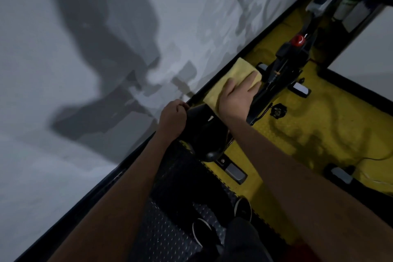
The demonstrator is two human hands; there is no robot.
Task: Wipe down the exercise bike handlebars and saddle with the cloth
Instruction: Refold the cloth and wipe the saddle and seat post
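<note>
I'm looking down on the saddle (pixel 204 132), black, w/ its long axis running from the wide rear end nearest me up toward the bike frame (pixel 282 68); nose end is hidden under the cloth (pixel 231 78). Left of the saddle the room is tight: a black skirting edge (pixel 119 168) and the grey wall (pixel 85 70) sit just beside it. Right of the saddle there's open yellow floor matting (pixel 319 121), broken by the pedals and a black knob (pixel 277 110). My left hand (pixel 173 118) is curled w/ fingers closed on the saddle's left edge. My right hand (pixel 238 93) lies flat on the yellow cloth, fingers (pixel 252 80) spread and pointing toward the frame; cloth lies under palm and fingers, and sticks out past them on the wall side. Shoes (pixel 201 233) stand on dark studded mat behind the saddle.
</note>
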